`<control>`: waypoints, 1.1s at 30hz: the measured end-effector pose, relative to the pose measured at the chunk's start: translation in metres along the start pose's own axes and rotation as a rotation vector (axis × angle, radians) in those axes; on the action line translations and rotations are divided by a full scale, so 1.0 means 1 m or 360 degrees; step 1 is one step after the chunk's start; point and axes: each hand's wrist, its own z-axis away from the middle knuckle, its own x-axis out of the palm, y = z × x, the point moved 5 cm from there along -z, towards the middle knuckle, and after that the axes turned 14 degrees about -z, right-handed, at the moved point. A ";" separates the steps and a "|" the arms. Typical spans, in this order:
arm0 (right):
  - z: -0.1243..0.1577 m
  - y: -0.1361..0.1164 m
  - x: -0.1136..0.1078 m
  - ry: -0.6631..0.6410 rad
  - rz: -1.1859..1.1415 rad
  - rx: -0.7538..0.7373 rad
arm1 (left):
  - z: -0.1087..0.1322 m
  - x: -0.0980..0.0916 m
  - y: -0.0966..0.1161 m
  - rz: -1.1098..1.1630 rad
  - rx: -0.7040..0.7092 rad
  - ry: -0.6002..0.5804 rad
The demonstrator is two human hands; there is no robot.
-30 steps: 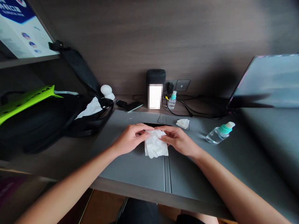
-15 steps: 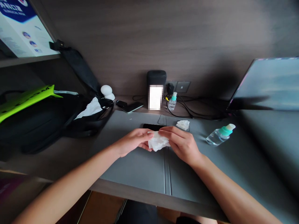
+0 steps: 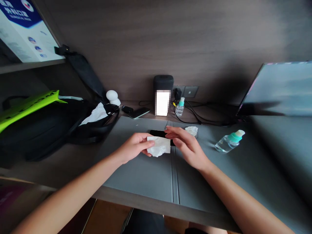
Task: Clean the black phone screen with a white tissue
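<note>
Over the grey mat [image 3: 146, 177], left hand [image 3: 133, 148] pinches a folded wipe [image 3: 159, 147]; right hand [image 3: 188, 147], open and empty, should steady the phone [image 3: 157, 133].

Single head-worn view, looking forward and down across the table

The camera sits close above the near edge of the grey-matted wooden table [image 3: 146, 178] and faces the dark wood-grain back wall [image 3: 170, 39]. Both forearms enter from the bottom corners. The left hand [image 3: 133, 148], pinching a white crumpled tissue [image 3: 158, 146], and the open right hand [image 3: 187, 148] lie at frame centre.
</note>
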 end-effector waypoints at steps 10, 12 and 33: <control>0.003 0.027 0.025 -0.0304 -0.0763 0.0769 | -0.003 0.007 -0.003 -0.0220 0.0046 -0.0056; 0.002 0.029 0.020 -0.0209 -0.0712 0.0773 | -0.003 0.009 -0.004 -0.0242 0.0021 -0.0052; 0.002 0.022 0.025 -0.0272 -0.0626 0.0445 | -0.009 -0.002 -0.011 -0.0107 -0.0026 0.0103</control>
